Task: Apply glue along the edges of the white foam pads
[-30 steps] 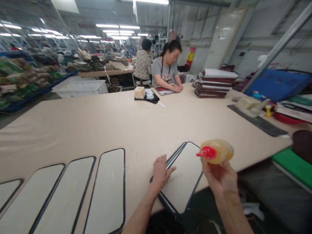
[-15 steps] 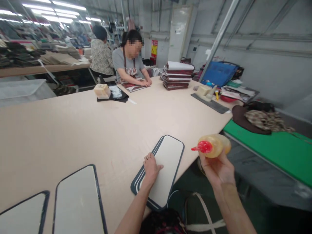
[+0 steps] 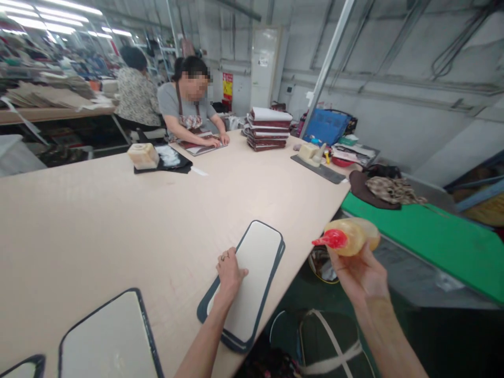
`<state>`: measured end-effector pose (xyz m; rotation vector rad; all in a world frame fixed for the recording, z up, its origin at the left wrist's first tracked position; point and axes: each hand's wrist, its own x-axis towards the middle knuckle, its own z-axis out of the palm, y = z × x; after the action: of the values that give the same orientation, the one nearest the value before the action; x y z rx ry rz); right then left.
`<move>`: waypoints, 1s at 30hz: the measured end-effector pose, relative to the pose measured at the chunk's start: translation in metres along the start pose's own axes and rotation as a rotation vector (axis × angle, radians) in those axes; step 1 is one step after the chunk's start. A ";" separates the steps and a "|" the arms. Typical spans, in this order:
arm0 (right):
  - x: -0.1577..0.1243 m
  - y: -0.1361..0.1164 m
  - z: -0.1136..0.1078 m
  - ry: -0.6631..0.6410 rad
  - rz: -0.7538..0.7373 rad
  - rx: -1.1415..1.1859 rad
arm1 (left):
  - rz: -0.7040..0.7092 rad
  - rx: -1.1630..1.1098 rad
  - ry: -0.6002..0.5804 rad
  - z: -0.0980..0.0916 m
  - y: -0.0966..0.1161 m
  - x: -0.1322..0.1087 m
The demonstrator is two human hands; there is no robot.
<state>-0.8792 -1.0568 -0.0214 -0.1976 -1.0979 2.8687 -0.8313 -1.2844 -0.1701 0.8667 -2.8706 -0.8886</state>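
My left hand (image 3: 231, 275) rests on the top panel (image 3: 258, 262) of a small stack near the table's right edge, its fingers bent over the left side and the thumb on the pale face. The panels are pale with dark rims and rounded corners. In my right hand (image 3: 364, 273) is a yellowish squeeze bottle (image 3: 354, 236), lying on its side beyond the table edge, its red nozzle pointing left. Another dark-rimmed panel (image 3: 106, 341) lies at the lower left, with a corner of one more beside it.
Across the table (image 3: 98, 220) a person (image 3: 189, 105) presses on a flat piece beside a maroon and white stack (image 3: 269, 128). A block (image 3: 143, 156) sits on black material. At right are a green surface (image 3: 425, 241) and, below, a bin (image 3: 325, 265).
The view has turned right, so the table things appear further left. The stacked panels lie more closely aligned under my left hand. My right hand still holds the bottle.
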 end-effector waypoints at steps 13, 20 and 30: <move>0.035 0.003 0.015 -0.032 0.049 -0.042 | 0.176 -0.546 0.009 -0.055 -0.018 0.026; 0.090 -0.005 0.058 -0.402 -0.013 -0.127 | 0.399 -0.480 -0.310 -0.186 -0.001 -0.009; 0.113 0.019 0.128 -0.886 0.297 -0.272 | 0.357 -0.374 -0.785 -0.272 0.034 -0.052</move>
<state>-1.0094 -1.1436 0.0495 1.0867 -1.6838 3.0837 -0.7581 -1.3754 0.0831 -0.0719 -3.0586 -1.9541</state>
